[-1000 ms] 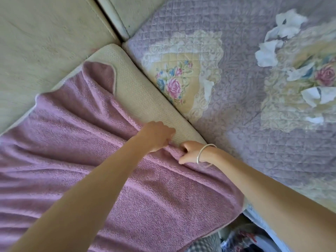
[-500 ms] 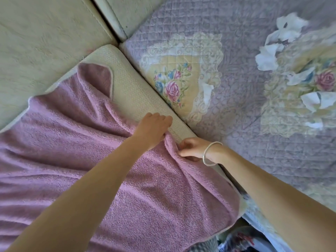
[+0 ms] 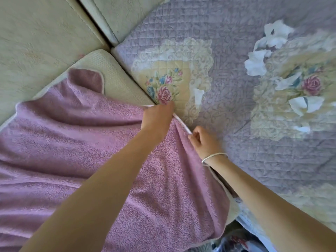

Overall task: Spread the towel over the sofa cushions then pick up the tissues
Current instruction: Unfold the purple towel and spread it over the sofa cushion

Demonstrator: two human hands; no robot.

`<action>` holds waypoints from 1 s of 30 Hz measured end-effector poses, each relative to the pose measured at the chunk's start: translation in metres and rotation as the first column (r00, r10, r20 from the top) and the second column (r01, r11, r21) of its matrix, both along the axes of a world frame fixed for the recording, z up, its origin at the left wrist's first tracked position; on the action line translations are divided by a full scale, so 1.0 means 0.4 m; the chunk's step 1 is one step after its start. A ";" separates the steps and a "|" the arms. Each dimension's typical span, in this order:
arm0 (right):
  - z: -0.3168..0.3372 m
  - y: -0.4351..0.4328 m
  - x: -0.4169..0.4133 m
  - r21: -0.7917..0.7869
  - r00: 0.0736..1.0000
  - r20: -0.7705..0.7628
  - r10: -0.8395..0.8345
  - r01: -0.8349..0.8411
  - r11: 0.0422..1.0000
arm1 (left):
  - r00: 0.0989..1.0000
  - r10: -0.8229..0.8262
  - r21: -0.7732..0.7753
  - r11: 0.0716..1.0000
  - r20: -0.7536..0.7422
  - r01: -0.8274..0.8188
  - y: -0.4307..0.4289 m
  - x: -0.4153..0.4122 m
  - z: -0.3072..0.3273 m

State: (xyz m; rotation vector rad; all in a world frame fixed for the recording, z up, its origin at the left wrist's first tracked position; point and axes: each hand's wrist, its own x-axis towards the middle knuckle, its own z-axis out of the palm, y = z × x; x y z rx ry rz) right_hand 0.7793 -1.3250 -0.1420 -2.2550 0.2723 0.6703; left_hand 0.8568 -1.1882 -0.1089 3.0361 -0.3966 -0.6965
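Setting: cream sofa back cushions [image 3: 41, 35] are filling the upper left; a lilac quilted cover [image 3: 236, 110] with rose panels is lying across the right.
Seat cushion [image 3: 112, 77]: its cream textured corner is showing bare above the towel.
Towel [image 3: 76, 146]: pink terry, lying rumpled over the seat cushion, far corner folded back, white-piped edge running along the seam beside the quilt.
Left hand [image 3: 157, 118]: closed, pinching the towel edge at the seam.
Right hand [image 3: 203, 140]: fingers curled shut on the same piped edge, just beside the left; a thin bangle [image 3: 214, 156] is circling the wrist.
Tissues [image 3: 269, 50]: white crumpled pieces are lying scattered on the quilt, well apart from both hands.
Writing: no text readable.
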 end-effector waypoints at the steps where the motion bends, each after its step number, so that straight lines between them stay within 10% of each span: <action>1: -0.004 -0.016 0.001 -0.043 1.000 0.016 -0.021 0.021 0.999 | 0.999 0.013 -0.039 0.999 -0.032 -0.015 -0.009 -0.001 -0.012; 13: -0.073 -0.085 -0.082 -0.174 0.876 -0.457 0.155 -0.259 0.950 | 0.899 -0.275 -0.013 0.957 -0.341 0.288 0.024 -0.118 -0.100; 30: -0.001 0.276 0.185 -0.175 0.867 0.222 0.446 -0.415 0.893 | 0.944 0.301 -0.073 0.953 0.134 -0.294 0.247 -0.041 -0.033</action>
